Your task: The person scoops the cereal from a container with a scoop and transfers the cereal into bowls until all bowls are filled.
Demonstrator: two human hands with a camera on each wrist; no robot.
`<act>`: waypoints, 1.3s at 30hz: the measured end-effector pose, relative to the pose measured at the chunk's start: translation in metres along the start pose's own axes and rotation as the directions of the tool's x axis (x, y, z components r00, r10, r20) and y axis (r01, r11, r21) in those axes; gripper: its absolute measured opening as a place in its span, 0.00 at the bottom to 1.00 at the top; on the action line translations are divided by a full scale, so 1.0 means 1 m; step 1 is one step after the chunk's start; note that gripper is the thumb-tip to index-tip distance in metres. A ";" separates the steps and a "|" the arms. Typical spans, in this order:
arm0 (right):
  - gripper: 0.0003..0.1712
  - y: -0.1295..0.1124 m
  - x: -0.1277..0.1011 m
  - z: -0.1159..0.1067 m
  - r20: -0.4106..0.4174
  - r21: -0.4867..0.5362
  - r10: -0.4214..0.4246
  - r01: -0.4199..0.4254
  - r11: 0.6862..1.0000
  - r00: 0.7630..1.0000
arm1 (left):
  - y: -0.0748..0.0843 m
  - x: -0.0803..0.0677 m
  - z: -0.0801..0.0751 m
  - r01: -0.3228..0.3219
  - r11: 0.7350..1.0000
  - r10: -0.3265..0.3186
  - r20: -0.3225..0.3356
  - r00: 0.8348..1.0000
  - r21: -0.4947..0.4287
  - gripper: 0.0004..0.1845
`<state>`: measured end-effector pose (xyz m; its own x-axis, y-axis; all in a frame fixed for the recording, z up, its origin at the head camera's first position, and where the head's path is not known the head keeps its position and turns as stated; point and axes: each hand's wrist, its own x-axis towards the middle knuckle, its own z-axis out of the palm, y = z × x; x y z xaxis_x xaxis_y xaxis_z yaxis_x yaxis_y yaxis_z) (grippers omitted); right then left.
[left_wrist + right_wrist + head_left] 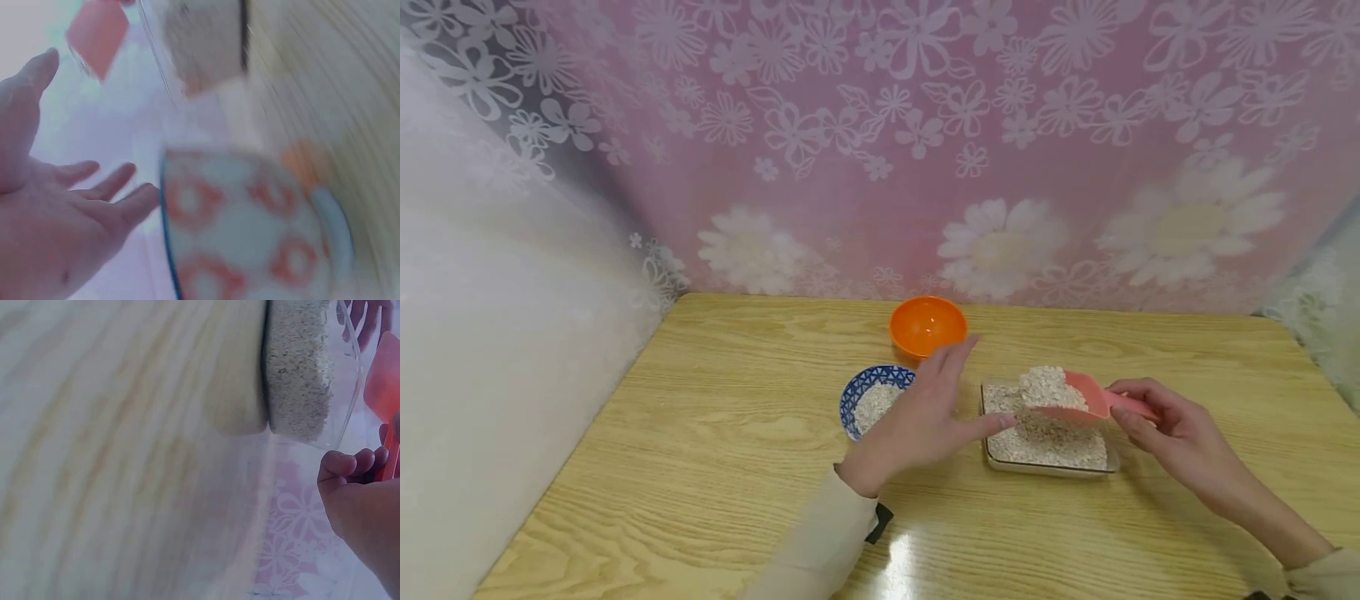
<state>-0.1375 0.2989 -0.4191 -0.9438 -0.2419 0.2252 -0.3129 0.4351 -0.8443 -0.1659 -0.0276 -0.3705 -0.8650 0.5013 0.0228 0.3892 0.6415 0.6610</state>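
Holding a heaped pink scoop [1078, 396] of oat flakes above the clear tray [1047, 462], right hand [1172, 433] pinches its handle. Load looks light, loose, spill-prone: keep level, grip the handle end. Left hand [925, 412] fingers spread, over the desk [700, 450] beside a blue bowl [861, 396].

An empty round orange plastic bowl [927, 325] stands on the light wooden table [700, 467] near its rear edge. A pink floral-patterned curtain [925, 142] hangs behind the table.
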 end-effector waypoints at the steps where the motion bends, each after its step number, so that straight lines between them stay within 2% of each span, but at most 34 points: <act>1: 0.15 -0.002 0.001 0.000 -0.003 -0.003 -0.005 0.005 1.000 1.000 | -0.004 -0.002 -0.004 0.000 1.000 0.000 -0.020 1.000 -0.007 0.52; 7: 0.15 -0.012 0.008 0.004 -0.016 -0.021 -0.014 0.014 1.000 1.000 | -0.036 -0.018 -0.024 0.011 0.999 -0.016 -0.117 0.993 -0.042 0.43; 18: 0.15 -0.025 0.023 0.013 -0.039 0.021 -0.045 0.045 0.999 0.998 | -0.079 -0.042 -0.045 0.079 0.997 -0.079 -0.198 0.977 -0.008 0.46; 23: 0.16 -0.030 0.029 0.017 -0.028 0.022 -0.042 0.043 0.999 0.999 | -0.089 -0.048 -0.048 0.121 0.993 -0.120 -0.158 0.980 -0.003 0.52; 29: 0.15 -0.041 0.037 0.024 -0.023 0.010 -0.039 0.040 0.999 0.999 | -0.096 -0.049 -0.048 0.184 0.983 -0.184 -0.041 0.982 -0.011 0.59; 39: 0.13 -0.054 0.052 0.039 -0.003 -0.011 -0.049 0.049 0.999 0.999 | -0.107 -0.046 -0.044 0.170 0.984 -0.164 0.105 0.981 -0.054 0.66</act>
<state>-0.1657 0.2290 -0.3812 -0.9276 -0.2603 0.2678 -0.3600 0.4320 -0.8269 -0.1818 -0.1449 -0.4095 -0.8790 0.4474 -0.1645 0.2188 0.6853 0.6947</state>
